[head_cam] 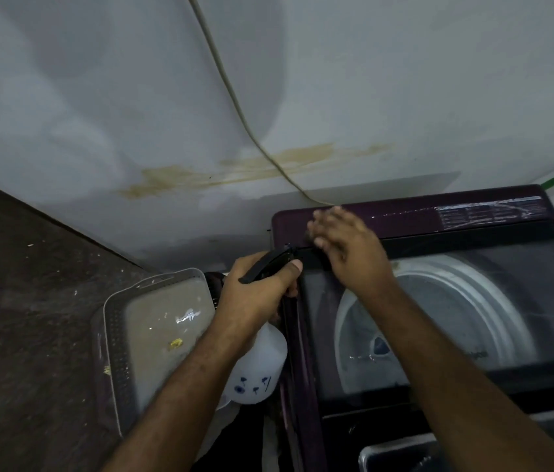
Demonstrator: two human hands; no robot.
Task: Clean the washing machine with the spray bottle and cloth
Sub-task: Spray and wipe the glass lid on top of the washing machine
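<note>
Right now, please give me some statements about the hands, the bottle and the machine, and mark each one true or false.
1. The left hand grips the spray bottle by its black trigger head. True.
2. The right hand holds a cloth. False: no cloth can be seen in it; the hand is blurred and its fingers are spread over the back left corner of the washing machine.
3. The washing machine lid is open. False: the transparent lid is closed and the drum shows through it.
4. A grey plastic basket stands to the left of the machine. True.
</note>
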